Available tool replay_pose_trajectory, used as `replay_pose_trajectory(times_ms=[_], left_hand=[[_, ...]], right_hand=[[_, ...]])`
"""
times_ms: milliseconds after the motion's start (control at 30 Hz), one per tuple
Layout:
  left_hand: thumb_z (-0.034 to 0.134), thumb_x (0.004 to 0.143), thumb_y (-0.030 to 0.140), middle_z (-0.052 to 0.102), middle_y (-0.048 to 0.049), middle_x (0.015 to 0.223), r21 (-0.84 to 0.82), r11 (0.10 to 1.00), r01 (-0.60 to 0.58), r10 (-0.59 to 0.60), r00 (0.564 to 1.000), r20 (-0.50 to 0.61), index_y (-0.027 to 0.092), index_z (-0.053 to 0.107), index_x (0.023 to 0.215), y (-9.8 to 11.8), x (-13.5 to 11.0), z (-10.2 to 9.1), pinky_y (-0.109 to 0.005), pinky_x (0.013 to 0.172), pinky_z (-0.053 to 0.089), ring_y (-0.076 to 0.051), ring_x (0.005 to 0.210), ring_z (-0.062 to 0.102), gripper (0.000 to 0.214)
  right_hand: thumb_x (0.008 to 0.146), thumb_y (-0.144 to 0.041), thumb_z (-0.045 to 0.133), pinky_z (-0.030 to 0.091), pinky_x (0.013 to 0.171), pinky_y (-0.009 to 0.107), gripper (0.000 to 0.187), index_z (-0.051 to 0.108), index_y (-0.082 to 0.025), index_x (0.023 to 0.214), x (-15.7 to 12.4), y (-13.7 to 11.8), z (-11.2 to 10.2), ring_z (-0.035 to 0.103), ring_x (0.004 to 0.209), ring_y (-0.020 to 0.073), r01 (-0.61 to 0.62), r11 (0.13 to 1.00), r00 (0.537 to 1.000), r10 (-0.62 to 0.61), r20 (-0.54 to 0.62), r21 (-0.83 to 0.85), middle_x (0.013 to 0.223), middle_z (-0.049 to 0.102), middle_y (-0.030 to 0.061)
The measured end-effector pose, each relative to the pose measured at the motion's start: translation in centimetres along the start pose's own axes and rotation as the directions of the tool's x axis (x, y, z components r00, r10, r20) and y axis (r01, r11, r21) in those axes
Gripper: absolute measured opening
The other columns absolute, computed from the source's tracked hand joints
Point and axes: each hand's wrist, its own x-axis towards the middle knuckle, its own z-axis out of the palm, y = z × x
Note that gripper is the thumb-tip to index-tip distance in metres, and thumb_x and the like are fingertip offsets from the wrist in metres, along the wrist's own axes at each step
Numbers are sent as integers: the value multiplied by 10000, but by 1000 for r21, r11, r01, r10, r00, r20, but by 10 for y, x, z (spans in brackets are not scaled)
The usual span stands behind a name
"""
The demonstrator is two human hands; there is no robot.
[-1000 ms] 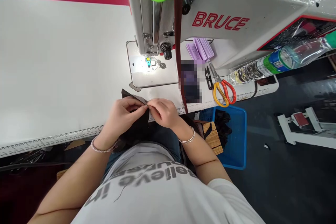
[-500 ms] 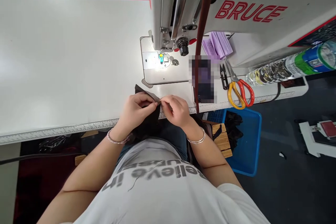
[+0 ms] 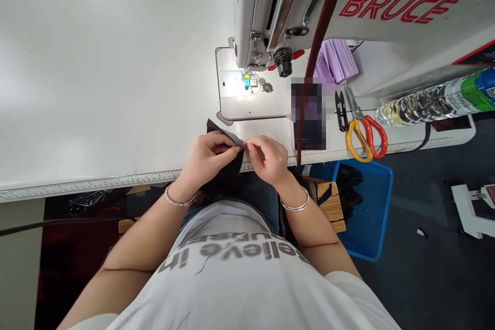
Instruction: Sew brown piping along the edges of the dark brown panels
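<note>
A piece of black fabric (image 3: 228,169) hangs over the front edge of the sewing table, partly hidden by my hands. My left hand (image 3: 212,157) pinches its upper edge between thumb and fingers. Right beside it, my right hand (image 3: 268,157) pinches the same edge at the fabric's corner, the fingertips of both hands nearly touching. One dark flap sticks up past the left fingers. Just beyond my hands lies the sewing machine's bed plate (image 3: 253,105), with the lit presser foot (image 3: 246,81) over it.
To the right lie a phone-like dark object (image 3: 309,134), black thread snips (image 3: 341,112), scissors (image 3: 366,136) with yellow and red handles, purple paper slips (image 3: 336,62) and a plastic bottle (image 3: 421,103). A brown strap (image 3: 320,41) hangs in front of the machine. Below stands a blue basket (image 3: 382,206).
The whole view has shifted, so table and machine appear moved slightly right and up. Both hands keep their pinch on the black fabric with hardly any change of pose.
</note>
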Motion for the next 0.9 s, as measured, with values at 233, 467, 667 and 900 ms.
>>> replay_pose_trajectory(times_ms=[233,467,667,900], left_hand=[[668,731,250,613,-1,631,44,999,3,-3,1000,-7,169,679,648,-1,0,0,-234,514,376,-102,562,505,117],[670,724,284,585,1,604,71,997,2,0,1000,-19,162,669,633,-4,1,-3,-239,519,365,-105,561,480,152],[649,747,282,588,10,612,130,991,-33,35,999,-16,178,675,652,-3,0,-2,-245,528,375,-103,547,469,144],[660,732,252,589,13,635,144,989,-44,45,999,-4,180,671,642,-3,-1,1,-237,543,376,-101,572,487,115]], right_hand=[[963,-157,459,507,664,298,135,575,-208,916,-1,0,1,631,701,165,-34,998,997,38,-67,47,778,676,36],[984,-218,441,531,704,334,182,598,-211,1076,1,1,0,654,766,194,-53,995,998,54,-16,82,858,700,65],[984,-250,488,510,687,335,131,600,-206,934,9,2,1,599,737,187,-29,998,993,21,119,63,790,670,46],[997,-199,430,477,649,306,182,499,-213,829,2,3,0,579,704,168,-51,999,993,50,108,5,739,633,38]])
